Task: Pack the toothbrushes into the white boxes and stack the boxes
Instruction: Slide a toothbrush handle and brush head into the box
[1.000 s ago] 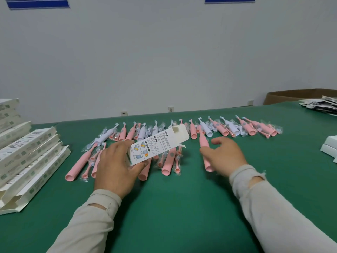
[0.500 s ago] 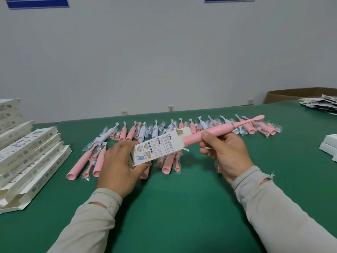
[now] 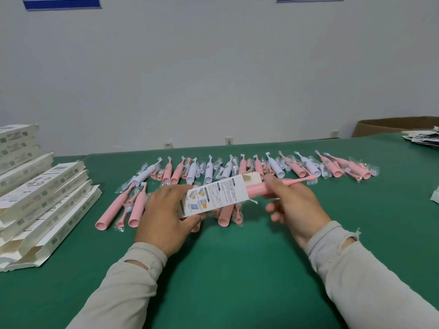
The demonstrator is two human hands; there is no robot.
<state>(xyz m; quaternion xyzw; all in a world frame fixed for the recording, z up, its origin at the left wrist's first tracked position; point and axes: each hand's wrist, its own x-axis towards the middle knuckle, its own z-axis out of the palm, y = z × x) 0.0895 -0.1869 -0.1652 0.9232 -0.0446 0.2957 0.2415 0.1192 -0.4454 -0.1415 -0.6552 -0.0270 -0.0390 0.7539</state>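
Note:
My left hand point(image 3: 164, 217) grips a white printed box point(image 3: 215, 198) held above the green table point(image 3: 237, 269), its open end facing right. My right hand point(image 3: 294, 205) holds a pink toothbrush point(image 3: 256, 189) whose thick handle end sits partly inside the box opening; its bristle head point(image 3: 311, 179) points right. Behind the hands, a long row of pink and white toothbrushes point(image 3: 306, 167), many in clear wrappers, lies across the table.
Stacks of white boxes point(image 3: 45, 205) lean at the left edge. A brown cardboard carton point(image 3: 392, 125) and a pile of leaflets point(image 3: 425, 138) sit at the far right. Another white box corner point(image 3: 435, 104) shows at the right edge.
My right hand picked a pink toothbrush off the table, brought it to the box mouth and has pushed its handle further in.

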